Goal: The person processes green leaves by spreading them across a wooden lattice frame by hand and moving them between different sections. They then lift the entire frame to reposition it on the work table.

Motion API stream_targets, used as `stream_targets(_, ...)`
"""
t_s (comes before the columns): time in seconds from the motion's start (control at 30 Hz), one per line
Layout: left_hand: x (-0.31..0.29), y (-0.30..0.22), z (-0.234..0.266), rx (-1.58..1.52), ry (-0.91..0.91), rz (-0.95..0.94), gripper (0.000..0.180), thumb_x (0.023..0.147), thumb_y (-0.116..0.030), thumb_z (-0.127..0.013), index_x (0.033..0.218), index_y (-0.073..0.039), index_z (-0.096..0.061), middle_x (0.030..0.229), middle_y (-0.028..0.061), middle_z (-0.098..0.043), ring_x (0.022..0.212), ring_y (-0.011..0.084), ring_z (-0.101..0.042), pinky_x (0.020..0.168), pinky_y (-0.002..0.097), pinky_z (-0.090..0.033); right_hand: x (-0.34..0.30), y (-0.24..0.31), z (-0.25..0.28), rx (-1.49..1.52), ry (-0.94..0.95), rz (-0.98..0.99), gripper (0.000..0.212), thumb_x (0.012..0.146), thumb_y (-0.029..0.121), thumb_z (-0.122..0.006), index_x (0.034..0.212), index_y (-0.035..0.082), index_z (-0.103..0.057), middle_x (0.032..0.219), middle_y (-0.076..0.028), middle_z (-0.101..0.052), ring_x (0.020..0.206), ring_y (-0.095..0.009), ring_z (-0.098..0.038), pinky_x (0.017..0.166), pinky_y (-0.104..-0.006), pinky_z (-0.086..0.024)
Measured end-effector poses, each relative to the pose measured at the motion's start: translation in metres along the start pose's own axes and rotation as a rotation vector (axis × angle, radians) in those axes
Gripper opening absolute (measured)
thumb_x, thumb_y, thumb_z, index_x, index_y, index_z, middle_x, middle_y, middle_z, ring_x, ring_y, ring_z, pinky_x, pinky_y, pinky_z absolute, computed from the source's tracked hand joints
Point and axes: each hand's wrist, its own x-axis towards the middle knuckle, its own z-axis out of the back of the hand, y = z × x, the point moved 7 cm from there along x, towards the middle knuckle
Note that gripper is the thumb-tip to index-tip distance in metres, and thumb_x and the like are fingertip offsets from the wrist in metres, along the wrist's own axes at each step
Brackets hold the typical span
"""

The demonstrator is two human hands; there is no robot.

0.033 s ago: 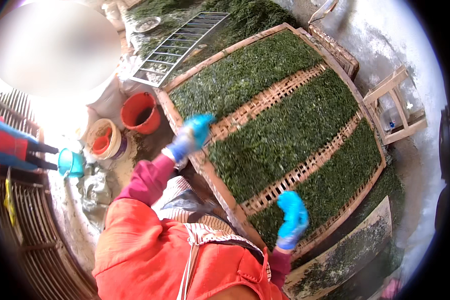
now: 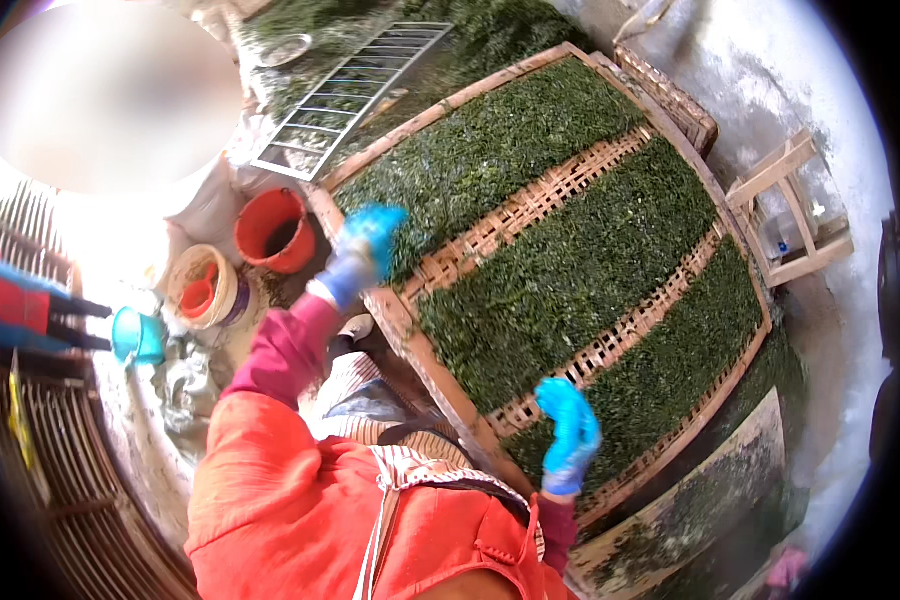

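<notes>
A large wooden-framed slatted tray (image 2: pixel 400 335) stretches away in front of me. Chopped green leaves (image 2: pixel 570 260) cover it in three broad bands, with woven slats showing between them. My left hand (image 2: pixel 370 240), in a blue glove, is over the tray's near left edge by the far band; motion smears its fingers. Over the nearest band on the right is my right hand (image 2: pixel 572 435), also gloved in blue. Its fingers are bent and held together, and whatever they may hold is hidden.
Left of the tray stand a red bucket (image 2: pixel 275 232), a white tub (image 2: pixel 232 312) with a red scoop (image 2: pixel 199 292), and a turquoise bucket (image 2: pixel 138 336). A metal rack (image 2: pixel 330 115) leans at the tray's far left corner. At right are a wooden frame (image 2: pixel 800 255) and a leaf-strewn board (image 2: pixel 700 500).
My left hand has shifted left and slightly up, toward the tray's left edge. My right hand has moved a little to the left. The leaf bands look the same.
</notes>
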Motion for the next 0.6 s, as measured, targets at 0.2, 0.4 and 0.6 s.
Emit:
stream_targets(0.2, 0.098, 0.24, 0.047, 0.492, 0.134, -0.283, 0.078, 0.081, 0.0, -0.059, 0.156, -0.015, -0.045, 0.162, 0.0146, -0.042, 0.151, 0.0373, -0.036, 0.126, 0.0509, -0.026, 0.006, -0.119, -0.176, -0.224, 0.237, -0.368, 0.035, 0.105, 0.008, -0.061, 0.138, -0.004, -0.062, 0.128, -0.012, -0.071, 0.114, -0.018, -0.067, 0.102, -0.0297, -0.052)
stream_targets(0.4, 0.153, 0.266, 0.096, 0.372, -0.049, -0.476, 0.057, 0.086, -0.009, -0.067, 0.142, -0.006, -0.058, 0.145, 0.0165, -0.061, 0.136, 0.0388, -0.054, 0.118, 0.049, -0.037, -0.011, -0.154, -0.303, 0.149, 0.107, -0.748, 0.036, 0.105, 0.024, -0.065, 0.13, -0.002, -0.068, 0.12, -0.008, -0.074, 0.104, -0.016, -0.07, 0.093, -0.0295, -0.057)
stream_targets(0.6, 0.179, 0.225, 0.006, -0.752, 0.459, 0.133, 0.029, 0.1, -0.018, -0.067, 0.123, 0.0, -0.068, 0.113, 0.0091, -0.073, 0.101, 0.0145, -0.066, 0.089, 0.0296, -0.051, -0.039, -0.24, -0.346, 0.549, -0.151, -0.815, 0.042, 0.108, 0.028, -0.057, 0.139, 0.001, -0.063, 0.128, -0.014, -0.071, 0.109, -0.024, -0.072, 0.097, -0.0362, -0.057)
